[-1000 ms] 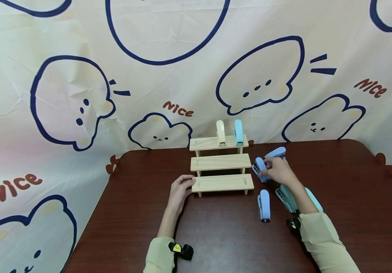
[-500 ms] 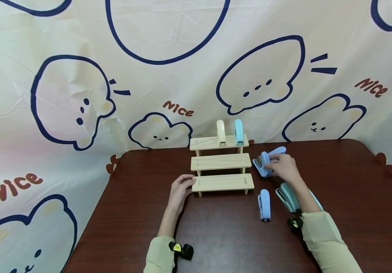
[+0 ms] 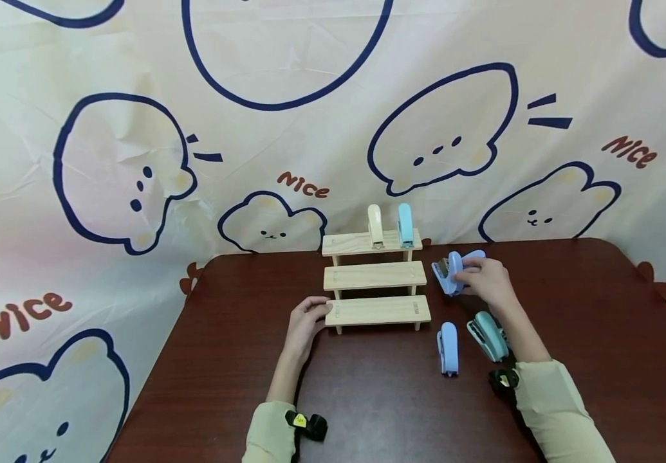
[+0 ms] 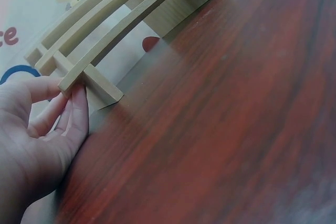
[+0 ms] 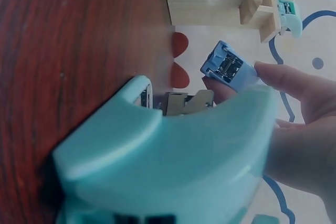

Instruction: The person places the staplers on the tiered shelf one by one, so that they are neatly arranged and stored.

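Note:
In the head view my left hand [image 3: 305, 325] holds the left end of the lowest step of a three-tier wooden shelf [image 3: 379, 311]. The left wrist view shows the thumb and fingers pinching that board's end [image 4: 73, 80]. Right of the shelf, my right hand [image 3: 486, 283] pinches a blue stapler [image 3: 453, 273], its top arm raised from the base. In the right wrist view the stapler's end [image 5: 227, 66] shows between thumb and fingers. Just behind it lies another blue stapler [image 3: 475, 254], partly hidden.
A cream stapler [image 3: 375, 225] and a light-blue stapler [image 3: 405, 225] stand on the top tier. On the brown table [image 3: 379, 399] lie a periwinkle stapler [image 3: 448, 348] and a teal stapler [image 3: 488, 335], near my right forearm. A patterned cloth [image 3: 286, 148] hangs behind.
My right hand has moved slightly back and right. The stapler in it has turned, and its top arm now stands raised. The left hand and shelf stay still.

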A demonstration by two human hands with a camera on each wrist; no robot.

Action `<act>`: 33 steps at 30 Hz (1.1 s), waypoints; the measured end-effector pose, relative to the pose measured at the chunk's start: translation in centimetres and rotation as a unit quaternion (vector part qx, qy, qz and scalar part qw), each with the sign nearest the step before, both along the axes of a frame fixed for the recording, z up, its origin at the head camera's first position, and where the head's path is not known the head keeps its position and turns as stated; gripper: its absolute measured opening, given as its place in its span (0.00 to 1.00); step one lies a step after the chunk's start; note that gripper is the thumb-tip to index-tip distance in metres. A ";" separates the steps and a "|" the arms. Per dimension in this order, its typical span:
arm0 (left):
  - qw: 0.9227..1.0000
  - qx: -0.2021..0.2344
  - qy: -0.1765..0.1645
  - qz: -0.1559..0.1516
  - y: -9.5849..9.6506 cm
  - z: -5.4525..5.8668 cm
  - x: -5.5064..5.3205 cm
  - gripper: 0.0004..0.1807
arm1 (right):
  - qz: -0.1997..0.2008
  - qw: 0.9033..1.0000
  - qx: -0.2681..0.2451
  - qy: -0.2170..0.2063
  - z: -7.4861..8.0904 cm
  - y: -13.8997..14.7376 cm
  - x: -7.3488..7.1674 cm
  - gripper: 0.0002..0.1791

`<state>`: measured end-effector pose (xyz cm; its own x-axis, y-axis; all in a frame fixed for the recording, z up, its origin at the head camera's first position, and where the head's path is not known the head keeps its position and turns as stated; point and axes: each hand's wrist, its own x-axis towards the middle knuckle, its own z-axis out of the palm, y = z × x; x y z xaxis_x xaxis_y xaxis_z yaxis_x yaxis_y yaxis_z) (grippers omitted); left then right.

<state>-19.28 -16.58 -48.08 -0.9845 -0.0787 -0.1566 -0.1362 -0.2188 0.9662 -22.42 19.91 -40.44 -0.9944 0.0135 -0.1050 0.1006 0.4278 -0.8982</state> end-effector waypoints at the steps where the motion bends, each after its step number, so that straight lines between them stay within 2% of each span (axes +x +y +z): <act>1: 1.000 0.000 -0.001 0.000 0.0 0.0 0.0 0.14 | 0.000 1.000 -0.005 0.000 0.1 0.1 0.0 0.31; 14: 1.000 -0.002 -0.003 -0.001 -0.1 -0.1 0.0 0.15 | -0.010 0.999 -0.039 0.001 1.0 0.7 0.1 0.32; 33: 1.000 -0.001 0.004 -0.002 -0.1 -0.1 0.0 0.16 | -0.019 0.998 -0.055 0.011 3.2 0.5 -0.1 0.32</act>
<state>-19.30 -16.69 -48.16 -0.9861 -0.0746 -0.1483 -0.1291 -0.2164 0.9677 -22.49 20.39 -37.23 -0.9955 0.0402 -0.0863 0.0947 0.3226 -0.9418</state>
